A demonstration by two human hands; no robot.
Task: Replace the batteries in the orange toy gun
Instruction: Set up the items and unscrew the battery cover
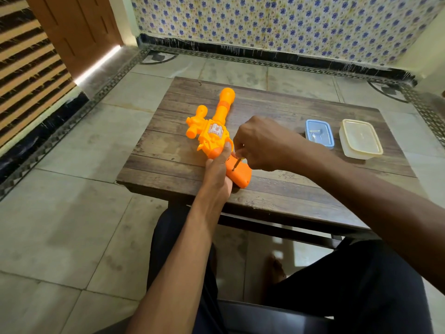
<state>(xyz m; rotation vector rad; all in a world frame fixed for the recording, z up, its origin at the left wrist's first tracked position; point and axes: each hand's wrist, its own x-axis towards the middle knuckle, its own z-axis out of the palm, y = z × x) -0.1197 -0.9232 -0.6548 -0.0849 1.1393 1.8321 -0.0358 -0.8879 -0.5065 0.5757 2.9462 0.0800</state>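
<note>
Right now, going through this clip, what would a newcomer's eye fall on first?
The bright orange toy gun lies in the middle of the wooden table, barrel pointing away. The left hand grips its handle while the right hand holds a small screwdriver, tip down on that handle. Further right on the table sit a blue-rimmed container and a cream container beside it.

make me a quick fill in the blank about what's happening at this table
1. The right hand holds a ____ with its tip on the toy gun.
2. The left hand grips the toy gun by its ____.
3. The small box beside the pale box on the table has a ____ rim.

Missing words: screwdriver; handle; blue.
</note>
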